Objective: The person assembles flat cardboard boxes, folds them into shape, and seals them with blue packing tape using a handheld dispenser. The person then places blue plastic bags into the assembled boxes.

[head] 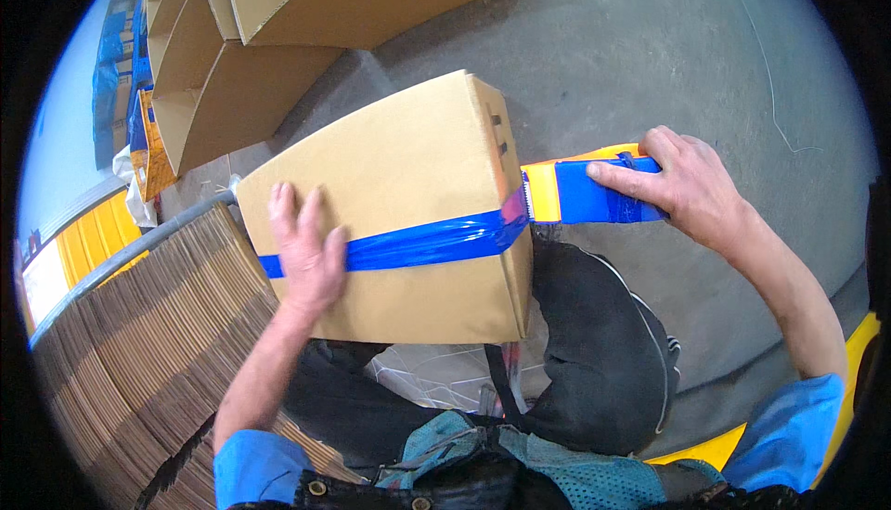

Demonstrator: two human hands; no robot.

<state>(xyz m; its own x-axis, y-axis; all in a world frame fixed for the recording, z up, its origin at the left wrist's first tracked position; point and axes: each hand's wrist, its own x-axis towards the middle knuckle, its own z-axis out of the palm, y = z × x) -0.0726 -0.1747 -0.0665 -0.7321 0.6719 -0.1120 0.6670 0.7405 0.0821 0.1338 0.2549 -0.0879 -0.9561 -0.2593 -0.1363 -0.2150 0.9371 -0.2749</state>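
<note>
A cardboard box (390, 155) rests before me above my knees. A strip of blue packing tape (424, 240) runs across its upper face and reaches over the right edge. My left hand (308, 249) lies on that face with its fingers spread, partly over the tape. In my right hand (689, 183) is a blue and yellow tape dispenser (592, 192), gripped from above. The dispenser's toothed edge is right against the box's right side, where the tape bends down. My right fingertips are hidden behind the dispenser.
A tight stack of flattened cardboard (153, 329) stands at my left beside a grey metal rail (153, 235). Open cardboard boxes (278, 85) are piled at the upper left. A thin strand (769, 85) lies on the concrete floor (640, 57). Yellow marking (703, 446) shows at lower right.
</note>
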